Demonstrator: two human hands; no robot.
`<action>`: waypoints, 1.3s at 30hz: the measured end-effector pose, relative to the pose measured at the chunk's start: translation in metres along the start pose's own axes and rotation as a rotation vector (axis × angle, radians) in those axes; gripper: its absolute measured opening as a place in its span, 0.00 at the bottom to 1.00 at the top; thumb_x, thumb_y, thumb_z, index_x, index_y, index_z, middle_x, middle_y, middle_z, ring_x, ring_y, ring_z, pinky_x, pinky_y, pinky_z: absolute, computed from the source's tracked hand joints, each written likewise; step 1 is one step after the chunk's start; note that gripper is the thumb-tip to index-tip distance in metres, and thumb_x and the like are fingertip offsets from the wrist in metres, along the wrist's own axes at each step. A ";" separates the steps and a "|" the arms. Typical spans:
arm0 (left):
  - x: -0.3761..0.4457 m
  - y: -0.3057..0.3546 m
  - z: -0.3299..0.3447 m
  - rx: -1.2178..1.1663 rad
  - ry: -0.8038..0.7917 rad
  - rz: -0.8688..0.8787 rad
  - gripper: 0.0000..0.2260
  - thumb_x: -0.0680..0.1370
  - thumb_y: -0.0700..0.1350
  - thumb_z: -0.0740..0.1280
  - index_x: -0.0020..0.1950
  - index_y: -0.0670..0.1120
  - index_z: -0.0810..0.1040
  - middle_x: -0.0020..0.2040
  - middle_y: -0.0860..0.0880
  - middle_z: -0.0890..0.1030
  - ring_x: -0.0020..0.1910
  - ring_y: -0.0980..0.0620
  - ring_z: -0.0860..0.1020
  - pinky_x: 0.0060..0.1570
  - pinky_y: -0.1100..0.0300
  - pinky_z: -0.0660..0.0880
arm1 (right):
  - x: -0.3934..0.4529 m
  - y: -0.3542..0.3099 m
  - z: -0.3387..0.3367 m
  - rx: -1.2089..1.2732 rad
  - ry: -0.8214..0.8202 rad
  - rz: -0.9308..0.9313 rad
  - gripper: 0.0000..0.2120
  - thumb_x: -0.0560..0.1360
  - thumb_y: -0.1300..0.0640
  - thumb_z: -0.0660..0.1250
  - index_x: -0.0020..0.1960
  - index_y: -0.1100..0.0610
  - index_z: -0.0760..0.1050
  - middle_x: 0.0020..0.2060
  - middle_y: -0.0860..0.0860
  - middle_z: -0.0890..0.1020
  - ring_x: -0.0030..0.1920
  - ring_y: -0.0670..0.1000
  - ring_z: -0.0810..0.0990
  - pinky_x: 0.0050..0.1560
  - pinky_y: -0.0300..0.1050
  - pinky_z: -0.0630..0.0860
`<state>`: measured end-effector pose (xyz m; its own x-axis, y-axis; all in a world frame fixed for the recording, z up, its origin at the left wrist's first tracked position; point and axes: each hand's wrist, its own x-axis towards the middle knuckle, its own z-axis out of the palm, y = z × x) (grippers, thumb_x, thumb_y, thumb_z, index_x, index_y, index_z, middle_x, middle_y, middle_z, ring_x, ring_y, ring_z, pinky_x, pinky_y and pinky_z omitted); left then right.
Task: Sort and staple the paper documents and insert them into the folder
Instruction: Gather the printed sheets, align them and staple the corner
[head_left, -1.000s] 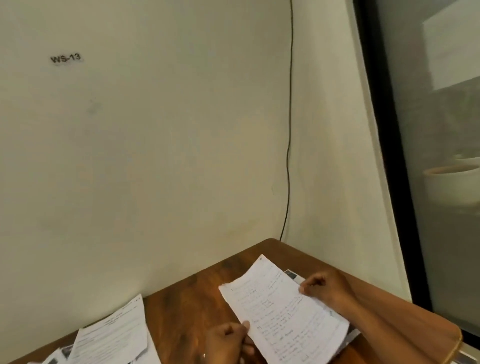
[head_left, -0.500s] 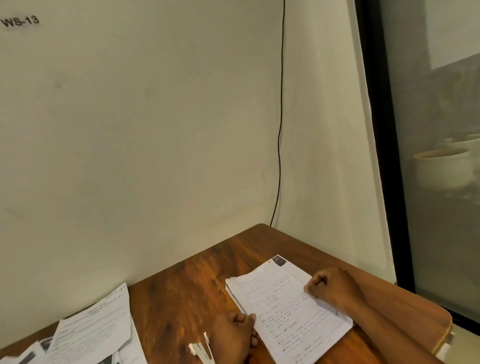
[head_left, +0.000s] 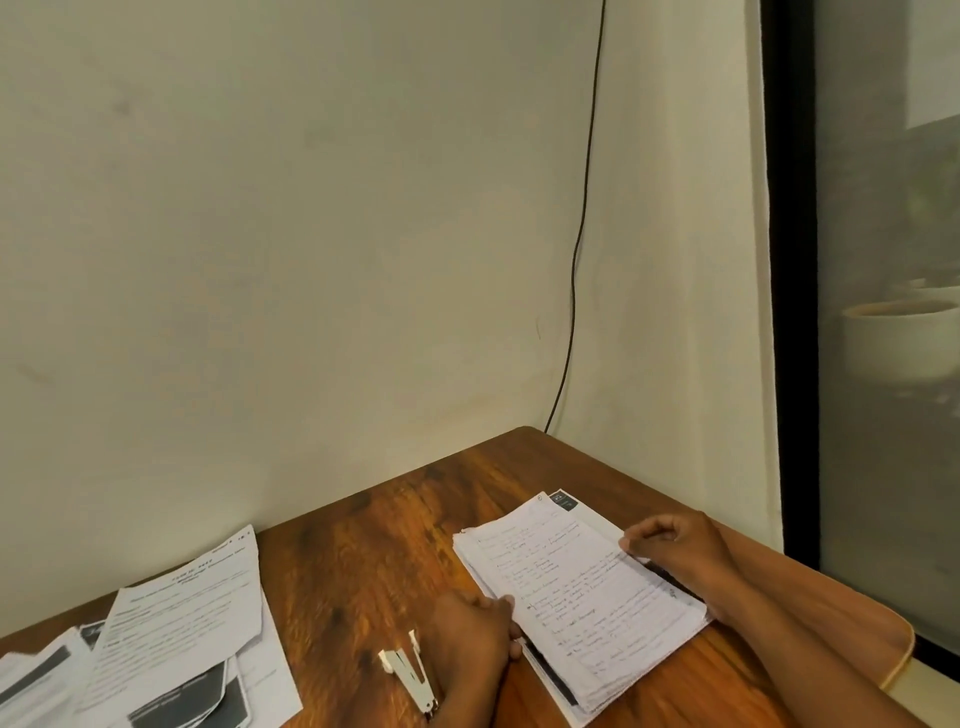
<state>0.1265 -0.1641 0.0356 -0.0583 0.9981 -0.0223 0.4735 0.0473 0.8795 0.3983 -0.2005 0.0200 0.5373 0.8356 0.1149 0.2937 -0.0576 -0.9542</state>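
I see a reddish-brown wood-grain desk (head_left: 374, 551), white handwritten sheets (head_left: 582, 587) lined with dark script, white printed pages (head_left: 192, 613) with black panels, and a pale cream stapler (head_left: 410, 673).
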 end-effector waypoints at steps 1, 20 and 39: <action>0.000 -0.002 0.000 -0.001 -0.005 0.003 0.11 0.77 0.50 0.77 0.39 0.44 0.84 0.27 0.52 0.84 0.26 0.55 0.84 0.36 0.59 0.81 | -0.002 -0.001 0.000 0.002 -0.010 0.003 0.04 0.69 0.60 0.82 0.41 0.54 0.88 0.39 0.46 0.89 0.43 0.49 0.88 0.50 0.49 0.85; -0.053 -0.030 -0.036 -0.217 -0.056 0.259 0.03 0.81 0.42 0.72 0.49 0.50 0.81 0.38 0.49 0.85 0.31 0.47 0.85 0.37 0.51 0.85 | -0.044 -0.037 0.018 -0.423 -0.071 -0.046 0.11 0.73 0.52 0.80 0.53 0.50 0.82 0.56 0.49 0.84 0.56 0.53 0.82 0.49 0.43 0.78; -0.022 -0.126 -0.242 -0.049 0.483 0.244 0.05 0.78 0.44 0.74 0.51 0.53 0.82 0.43 0.56 0.84 0.41 0.59 0.81 0.42 0.64 0.79 | -0.184 -0.147 0.269 -0.238 -0.339 -0.404 0.05 0.78 0.49 0.74 0.47 0.45 0.78 0.45 0.42 0.82 0.44 0.47 0.83 0.44 0.31 0.79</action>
<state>-0.1441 -0.2016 0.0405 -0.3546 0.8471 0.3958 0.4829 -0.1966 0.8533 0.0435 -0.1983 0.0648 0.0739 0.9427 0.3252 0.6134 0.2142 -0.7601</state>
